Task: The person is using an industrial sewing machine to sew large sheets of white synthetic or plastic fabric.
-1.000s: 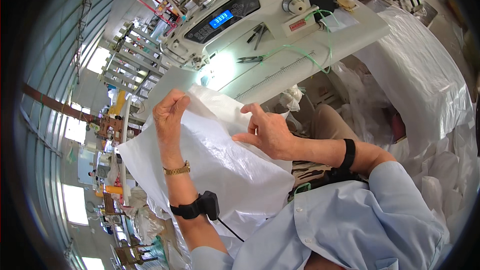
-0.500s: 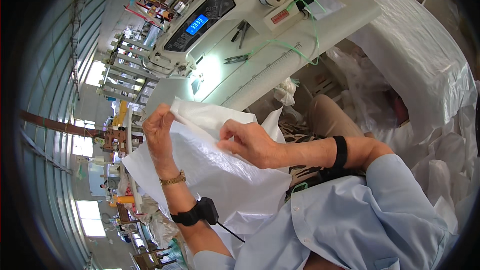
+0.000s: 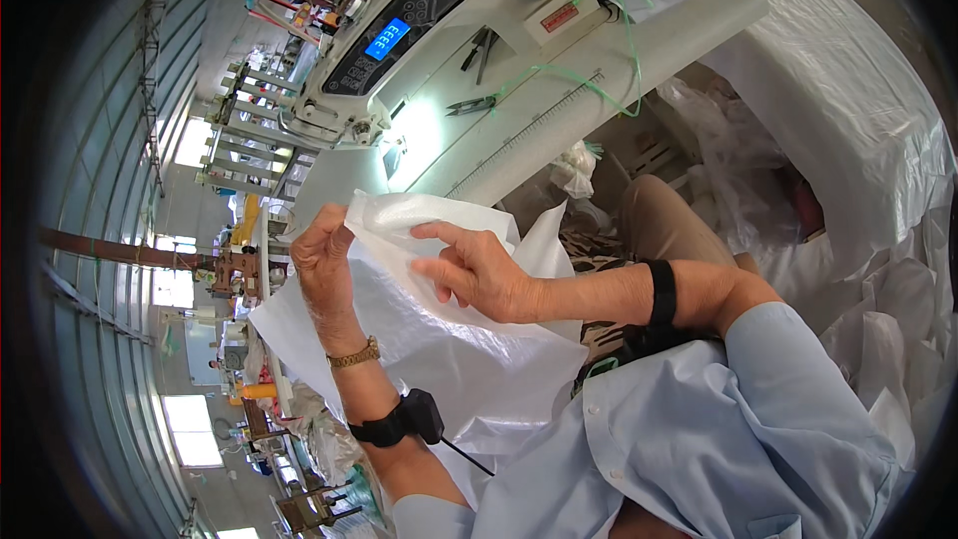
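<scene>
A white plastic sheet (image 3: 449,364) hangs over my lap, its upper edge raised in front of the sewing machine (image 3: 419,30). My left hand (image 3: 324,255) pinches the sheet's top corner between thumb and fingers. Close beside it, my right hand (image 3: 474,274) is held over the sheet with index finger and thumb spread apart, nothing gripped between them. Its fingertips are at the sheet's folded upper part; whether they touch it I cannot tell. The machine's lamp lights the needle area just beyond the sheet.
On the machine table (image 3: 559,110) lie small thread snips (image 3: 471,105), a dark slim tool (image 3: 486,55) and loose green thread (image 3: 589,90). A big stack of white sheets (image 3: 838,90) stands at the right, with crumpled plastic below it. Shelves and other machines line the left.
My right hand's fingers have spread from a curled pose, and the hand has shifted slightly left. My left hand still holds the corner. The view has shifted slightly.
</scene>
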Action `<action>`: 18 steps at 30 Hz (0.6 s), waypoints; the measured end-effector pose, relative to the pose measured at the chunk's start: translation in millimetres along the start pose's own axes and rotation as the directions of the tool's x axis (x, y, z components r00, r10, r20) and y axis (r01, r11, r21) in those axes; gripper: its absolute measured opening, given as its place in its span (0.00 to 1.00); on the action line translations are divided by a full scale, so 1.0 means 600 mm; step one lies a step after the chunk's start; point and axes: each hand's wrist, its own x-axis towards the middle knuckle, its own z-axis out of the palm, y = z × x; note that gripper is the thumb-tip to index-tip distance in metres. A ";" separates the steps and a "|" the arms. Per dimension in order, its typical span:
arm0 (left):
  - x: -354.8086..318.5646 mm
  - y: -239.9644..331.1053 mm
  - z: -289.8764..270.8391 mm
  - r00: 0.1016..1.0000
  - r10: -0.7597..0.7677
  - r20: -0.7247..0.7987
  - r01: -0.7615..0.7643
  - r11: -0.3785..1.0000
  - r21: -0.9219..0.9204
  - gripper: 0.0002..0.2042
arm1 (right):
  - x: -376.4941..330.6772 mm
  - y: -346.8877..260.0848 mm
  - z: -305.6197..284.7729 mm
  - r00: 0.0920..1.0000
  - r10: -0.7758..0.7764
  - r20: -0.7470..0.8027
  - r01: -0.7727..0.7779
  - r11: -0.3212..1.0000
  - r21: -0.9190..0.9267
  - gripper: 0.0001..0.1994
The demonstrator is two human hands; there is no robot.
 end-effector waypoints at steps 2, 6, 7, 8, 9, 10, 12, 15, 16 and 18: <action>0.001 0.005 0.002 1.000 0.011 0.019 -0.011 1.000 0.008 0.11 | 0.008 0.001 -0.003 1.000 0.024 0.001 -0.024 0.999 0.031 0.25; 0.000 0.010 0.006 0.998 -0.026 0.056 0.025 1.000 0.011 0.11 | 0.027 0.012 0.003 0.997 -0.062 -0.035 0.055 0.981 -0.189 0.19; 0.000 0.009 0.006 0.996 -0.056 0.066 0.057 0.998 -0.002 0.10 | 0.030 0.015 0.004 0.997 -0.062 -0.035 0.054 0.980 -0.190 0.19; -0.001 0.008 0.004 0.997 -0.049 0.056 0.049 0.999 0.006 0.10 | 0.035 0.019 0.006 0.986 -0.161 -0.048 0.144 0.958 -0.247 0.14; -0.001 0.005 0.001 0.999 0.003 0.046 -0.005 0.999 0.049 0.10 | 0.037 0.021 0.007 0.963 -0.262 -0.056 0.232 0.920 -0.316 0.11; -0.001 0.003 -0.004 0.998 0.055 0.041 -0.059 0.994 0.094 0.10 | 0.038 0.022 0.008 0.963 -0.263 -0.049 0.237 0.924 -0.300 0.11; 0.000 -0.004 -0.014 0.999 0.037 -0.033 -0.034 0.995 0.094 0.10 | 0.036 0.020 0.004 0.831 -0.546 -0.106 0.518 0.829 -0.210 0.09; 0.004 -0.016 -0.027 0.994 0.028 -0.109 -0.023 0.998 0.050 0.10 | 0.025 0.005 -0.010 0.945 -0.327 0.027 0.298 0.888 0.350 0.09; 0.004 -0.018 -0.029 0.992 0.035 -0.118 -0.033 0.999 0.017 0.11 | 0.020 -0.003 -0.016 0.943 -0.331 0.031 0.300 0.888 0.349 0.09; 0.005 -0.021 -0.031 0.989 0.017 -0.149 -0.022 0.999 -0.030 0.11 | 0.009 -0.015 -0.027 0.974 -0.136 0.179 0.035 0.878 0.477 0.08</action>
